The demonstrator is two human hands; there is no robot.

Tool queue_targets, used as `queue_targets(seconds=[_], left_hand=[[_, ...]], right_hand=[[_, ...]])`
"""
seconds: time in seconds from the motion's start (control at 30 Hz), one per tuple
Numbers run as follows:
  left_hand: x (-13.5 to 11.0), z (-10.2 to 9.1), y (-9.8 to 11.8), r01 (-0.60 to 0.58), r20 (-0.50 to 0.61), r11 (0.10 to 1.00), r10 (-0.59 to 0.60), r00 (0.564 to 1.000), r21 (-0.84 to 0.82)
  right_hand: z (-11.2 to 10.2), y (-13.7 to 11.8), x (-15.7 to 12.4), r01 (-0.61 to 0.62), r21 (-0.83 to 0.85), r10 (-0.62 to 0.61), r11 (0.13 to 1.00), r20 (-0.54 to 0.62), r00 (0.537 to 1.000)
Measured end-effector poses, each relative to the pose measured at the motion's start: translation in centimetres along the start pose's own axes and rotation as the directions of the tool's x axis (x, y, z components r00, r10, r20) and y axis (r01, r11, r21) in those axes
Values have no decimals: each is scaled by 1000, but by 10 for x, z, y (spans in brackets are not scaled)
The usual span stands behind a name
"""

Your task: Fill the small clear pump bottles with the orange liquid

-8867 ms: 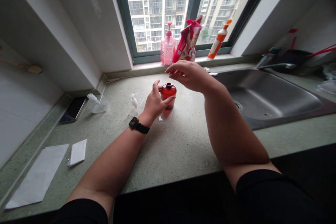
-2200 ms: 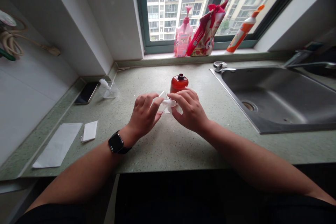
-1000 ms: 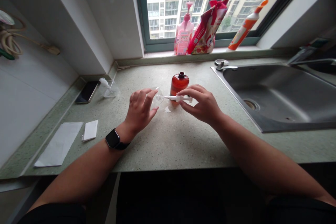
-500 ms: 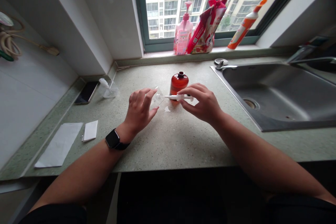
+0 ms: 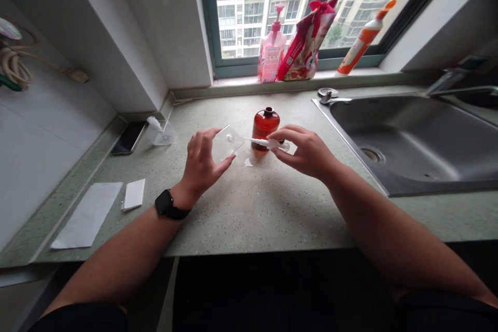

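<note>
My left hand (image 5: 202,161) grips a small clear plastic bottle (image 5: 226,142) between thumb and fingers, tipped so its round mouth faces me and to the right. In the fingers of my right hand (image 5: 301,148) is a slim white dispenser pump (image 5: 262,142). It lies nearly level, its thin tip pointing left at the bottle and close to its right corner; I cannot tell whether they touch. Just behind the pump stands an uncapped amber bottle (image 5: 266,123), upright, its lower part partly hidden by my right hand and the pump.
At the left lie a phone (image 5: 128,138), a clear bottle with a white pump (image 5: 160,132), a white paper sheet (image 5: 87,215) and a small white packet (image 5: 133,194). A sink (image 5: 424,140) is at the right. A pink pump bottle (image 5: 271,57) stands on the windowsill.
The clear bottle in my left hand has turned, showing its broad side and mouth. The pump has tilted and its tip now sits slightly higher, outside the bottle's outline.
</note>
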State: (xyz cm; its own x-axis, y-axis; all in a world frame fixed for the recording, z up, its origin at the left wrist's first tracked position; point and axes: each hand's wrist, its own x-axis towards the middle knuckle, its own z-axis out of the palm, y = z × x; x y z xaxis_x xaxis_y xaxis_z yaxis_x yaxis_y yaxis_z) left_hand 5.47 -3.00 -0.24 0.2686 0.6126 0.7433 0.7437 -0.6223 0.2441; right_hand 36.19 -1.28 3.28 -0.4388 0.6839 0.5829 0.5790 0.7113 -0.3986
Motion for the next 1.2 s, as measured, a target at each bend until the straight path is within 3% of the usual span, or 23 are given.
queue_targets(seconds=[0.13,0.3,0.37,0.47,0.63,0.83,0.93,1.2], left_hand=[[-1,1,-12,107,-35,988,-112,993,-115],[-4,3,-25,227,-28,961,-234,972,-160],[-4,3,-26,251,-13,954,-256,966,-164],[-4,3,-26,267,-1,949,-271,962,-165],[-4,3,-26,262,-6,951,-267,964,-166],[-3,2,-26,268,1,949,-272,962,-167],[-3,1,-26,266,9,949,-269,963,-171],[-3,-1,-24,280,41,944,-278,960,-175]], right_hand=[[-25,10,2,-113,117,125,987,-104,987],[-56,49,-3,-361,309,425,880,-169,889],[-62,63,-5,-461,366,519,809,-75,851],[-62,79,-7,-618,347,607,706,155,780],[-50,87,-7,-760,285,627,584,435,646],[-41,87,-9,-845,202,638,494,577,511],[-39,88,-10,-853,150,637,501,604,480],[-40,89,-11,-839,65,630,540,629,455]])
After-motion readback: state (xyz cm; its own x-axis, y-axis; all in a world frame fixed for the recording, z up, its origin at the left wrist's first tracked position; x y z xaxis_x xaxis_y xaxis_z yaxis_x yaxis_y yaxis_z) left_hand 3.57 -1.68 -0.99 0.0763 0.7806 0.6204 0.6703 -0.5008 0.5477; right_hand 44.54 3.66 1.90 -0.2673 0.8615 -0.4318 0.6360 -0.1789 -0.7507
